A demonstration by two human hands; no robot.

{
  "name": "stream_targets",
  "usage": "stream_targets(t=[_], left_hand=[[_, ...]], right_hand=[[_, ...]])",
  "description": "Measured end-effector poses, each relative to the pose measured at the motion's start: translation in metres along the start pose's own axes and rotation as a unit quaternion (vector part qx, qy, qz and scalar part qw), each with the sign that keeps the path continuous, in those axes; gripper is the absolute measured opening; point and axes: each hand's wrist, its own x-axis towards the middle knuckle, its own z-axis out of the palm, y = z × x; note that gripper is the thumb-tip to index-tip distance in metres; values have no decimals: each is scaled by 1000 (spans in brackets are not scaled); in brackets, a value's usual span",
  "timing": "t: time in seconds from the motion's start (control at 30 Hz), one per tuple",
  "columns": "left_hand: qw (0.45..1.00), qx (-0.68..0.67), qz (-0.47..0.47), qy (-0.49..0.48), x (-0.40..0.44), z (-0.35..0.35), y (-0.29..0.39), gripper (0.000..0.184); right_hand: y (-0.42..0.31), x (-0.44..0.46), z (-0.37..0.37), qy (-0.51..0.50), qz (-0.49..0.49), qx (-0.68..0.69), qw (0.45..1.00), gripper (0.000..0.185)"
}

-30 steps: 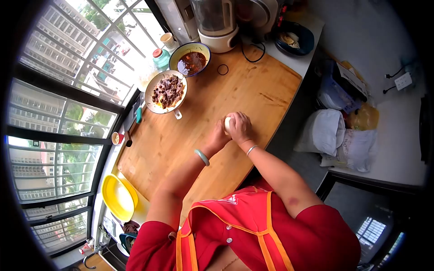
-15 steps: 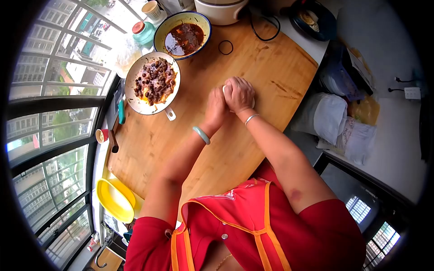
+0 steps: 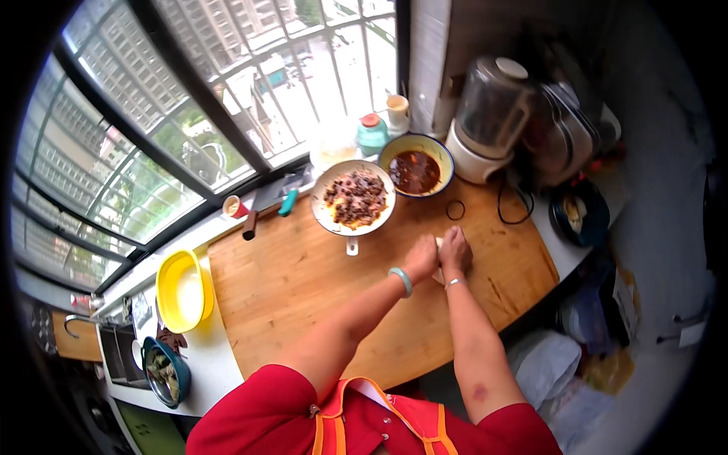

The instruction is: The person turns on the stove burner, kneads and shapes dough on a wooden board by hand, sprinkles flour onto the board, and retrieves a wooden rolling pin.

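My left hand (image 3: pixel 421 260) and my right hand (image 3: pixel 455 250) are close together over the wooden board (image 3: pixel 303 303), fingers curled in. Between them a small pale thing (image 3: pixel 439 277) shows only in slivers; its kind is hidden by my hands. Up and to the left of my hands is a white pan (image 3: pixel 352 247) holding chopped dark pieces (image 3: pixel 355 199) with orange oil, its short handle towards me. Behind it on the right stands a yellowish enamel bowl (image 3: pixel 438 142) of dark red-brown sauce (image 3: pixel 413 172). A black loop (image 3: pixel 455 210) lies beyond my hands.
A blender (image 3: pixel 489 114) stands past the board, with a dark cable (image 3: pixel 517 221). Along the window lie a knife with a brown handle (image 3: pixel 249 225) and a teal-handled tool (image 3: pixel 288 202). A yellow basin (image 3: pixel 180 292) and a teal basket (image 3: pixel 167 371) sit left; plastic bags (image 3: pixel 544 360) are right.
My view has swung, bringing in more of the window, blender and left counter. My hands remain over the board and now look more side by side, the pale thing still between them.
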Motion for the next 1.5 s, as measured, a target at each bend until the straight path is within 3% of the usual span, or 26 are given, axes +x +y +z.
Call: stream_targets(t=[0.07, 0.13, 0.27, 0.33, 0.37, 0.5, 0.53, 0.6, 0.67, 0.73, 0.77, 0.8, 0.87, 0.9, 0.93, 0.97, 1.0, 1.03, 1.07, 1.13, 1.17, 1.27, 1.37, 1.5], left_hand=[[999, -16, 0, 43, -25, 0, -2, 23], [997, -56, -43, 13, -67, -28, 9, 25], [993, -75, -56, -66, -186, -46, -49, 24], [993, -93, -76, 11, -255, -101, -26, 22], [989, -122, -78, 2, -281, -115, -33, 21], [990, -122, -75, -4, -284, -128, -54, 18], [989, -124, -76, 0, -278, -130, -57, 18], [976, -78, -179, -94, -256, -134, -60, 18], [985, -92, -109, -93, -249, -142, -53, 20], [990, -88, -28, -102, -237, -78, -117, 24], [998, 11, -11, -66, -246, -99, -82, 29], [993, 114, 7, -30, -258, -126, -42, 33], [943, 282, 178, 13, -274, -114, -24, 44], [979, 159, 127, 14, -286, -109, -11, 54], [979, 155, 132, 10, -293, -113, -9, 54], [996, 30, 84, -17, -298, -118, -9, 57], [994, -92, 33, -43, -302, -126, -10, 60], [987, -156, 38, 5, -309, -133, -11, 55], [987, -156, 39, 3, -315, -130, -19, 55], [962, -246, -83, -83, -323, -126, -33, 48], [949, -291, -75, -95, -328, -127, -35, 44], [975, -219, -26, 32, -340, -100, -53, 47], [977, -195, -76, 46, -325, -90, -60, 44], [987, -148, -61, 27, -293, -101, -61, 34]], right_hand=[[-1, -18, 0, 11, -64, -28, 998, 33], [-3, -54, 3, -4, -111, -35, 993, 28], [-22, -177, 13, -81, -177, -39, 980, 25], [-34, -241, 22, -104, -239, 9, 965, 23], [-37, -266, 32, -113, -280, 36, 953, 21], [-64, -275, 47, -134, -330, 56, 933, 23], [-66, -267, 54, -137, -261, 51, 954, 26], [-69, -257, 57, -158, -151, 20, 976, 32], [-69, -253, 55, -193, -97, 2, 976, 37], [-61, -240, 53, -285, -82, 26, 955, 33], [-25, -229, 87, -311, -65, 193, 928, 36], [-26, -227, 68, -317, -40, 228, 920, 36], [-36, -238, 23, -318, -12, 260, 912, 37], [-37, -247, 6, -324, -9, 277, 905, 35], [-35, -256, -2, -330, -5, 293, 897, 34], [-22, -268, 1, -284, -46, 193, 938, 40], [-24, -281, -6, -280, -43, 194, 939, 40], [-33, -296, -18, -248, -94, 142, 954, 38], [-38, -310, -25, -216, -144, 88, 962, 36], [-38, -329, -21, -117, -234, 58, 964, 29], [-40, -337, -20, -72, -275, 62, 957, 23], [-36, -337, -5, -26, -348, 26, 937, 18], [-41, -321, 8, -38, -329, 0, 943, 17], [-53, -291, 18, -56, -292, -9, 955, 21]])
